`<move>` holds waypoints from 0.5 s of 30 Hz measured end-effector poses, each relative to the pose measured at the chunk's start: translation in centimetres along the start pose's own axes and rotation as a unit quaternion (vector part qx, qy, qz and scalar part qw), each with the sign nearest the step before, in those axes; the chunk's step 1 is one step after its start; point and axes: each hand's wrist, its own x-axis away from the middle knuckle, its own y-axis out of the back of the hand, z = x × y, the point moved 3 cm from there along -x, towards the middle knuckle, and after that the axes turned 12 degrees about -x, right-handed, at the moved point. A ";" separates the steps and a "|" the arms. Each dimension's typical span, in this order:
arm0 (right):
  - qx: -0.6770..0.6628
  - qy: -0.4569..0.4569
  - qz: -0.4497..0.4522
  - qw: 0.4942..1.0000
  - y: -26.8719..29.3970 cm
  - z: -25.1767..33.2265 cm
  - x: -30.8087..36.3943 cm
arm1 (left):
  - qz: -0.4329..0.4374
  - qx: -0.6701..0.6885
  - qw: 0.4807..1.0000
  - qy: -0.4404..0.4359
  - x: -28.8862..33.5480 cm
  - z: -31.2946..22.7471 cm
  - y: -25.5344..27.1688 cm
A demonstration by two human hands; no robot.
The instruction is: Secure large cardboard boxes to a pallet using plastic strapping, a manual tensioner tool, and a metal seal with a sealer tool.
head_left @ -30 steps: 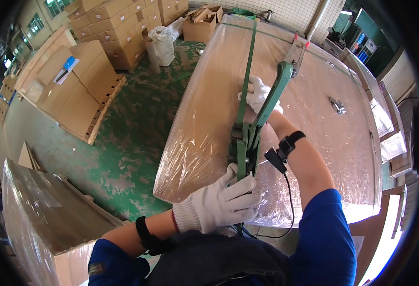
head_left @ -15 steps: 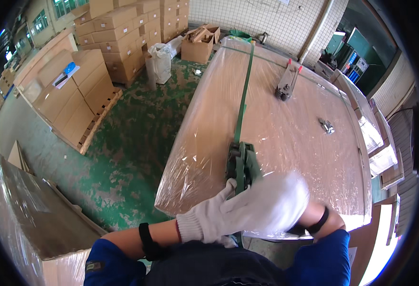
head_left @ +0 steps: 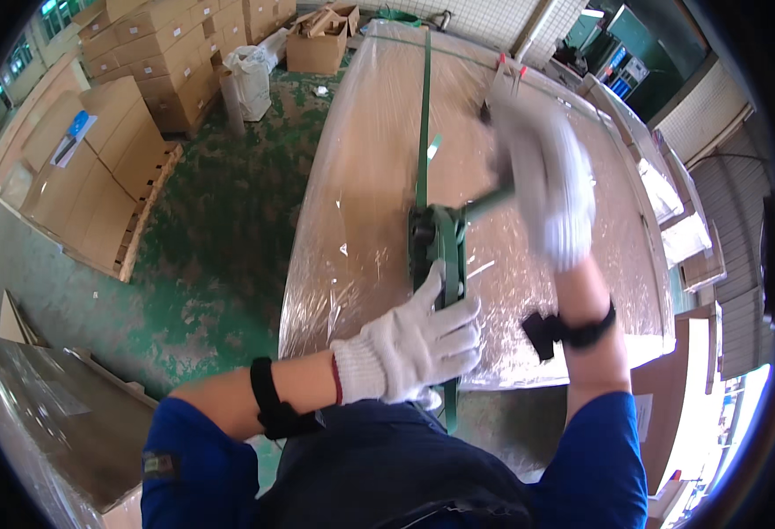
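A green strapping tensioner (head_left: 436,238) sits on a large film-wrapped carton load (head_left: 352,185), in line with a green strap (head_left: 424,115) that runs toward the far edge. My left hand (head_left: 414,339), in a white knit glove, is closed around the tensioner's near end, thumb along its left side. The gloved right hand (head_left: 551,176) is smeared by motion. It is at the end of the tensioner's lever (head_left: 489,203), which sticks out to the right. Past that hand, the red-tipped handles of a sealing tool (head_left: 512,69) show; its body is mostly hidden.
Stacked cartons (head_left: 154,53) stand at the far left, with a pallet of cartons (head_left: 79,167) nearer. A white sack (head_left: 248,84) and an open box (head_left: 317,44) rest on the green floor. Another wrapped load (head_left: 61,414) is at the near left. More wrapped stacks (head_left: 661,181) line the right.
My right hand has swung forward and to the right, away from my left hand, and the lever now points right. The view has shifted; small metal pieces on the load are now hidden.
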 end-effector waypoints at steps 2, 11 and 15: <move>-0.216 -0.157 -0.064 0.962 -1.1 0.1 -4.2 | -0.028 0.085 0.996 0.015 -0.4 0.6 2.0; 0.035 0.150 0.234 0.960 -1.6 8.0 10.1 | 0.033 0.144 0.988 0.053 1.6 -0.2 1.5; -0.074 -0.148 -0.067 0.984 0.1 1.5 -1.0 | 0.035 0.083 0.996 0.024 0.1 -0.2 1.4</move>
